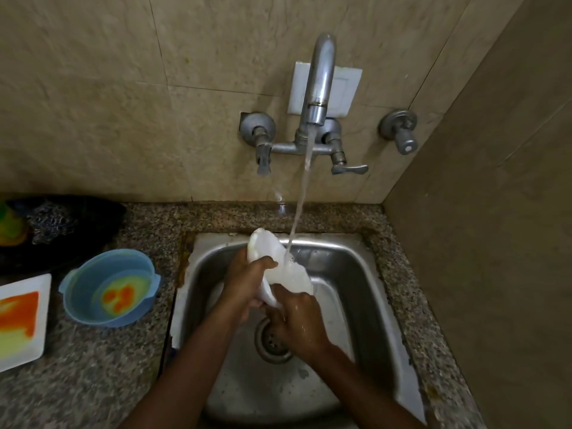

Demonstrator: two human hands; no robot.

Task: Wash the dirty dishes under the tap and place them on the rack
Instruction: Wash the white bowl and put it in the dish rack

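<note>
White plate [284,270] held tilted over the steel sink [356,274], under the stream from the wall tap [320,78]. Left hand [247,280] grips the plate's left edge, thumb curled over its face. Right hand [294,323] clasps the lower rim, fingers bent round it. On the granite counter [93,366] to the left: a soiled blue bowl [110,287] and a soiled white square plate [21,317].

Bowl [110,287] left of sink [346,258]

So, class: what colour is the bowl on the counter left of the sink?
Blue bowl, orange-yellow residue inside; head view.
</note>
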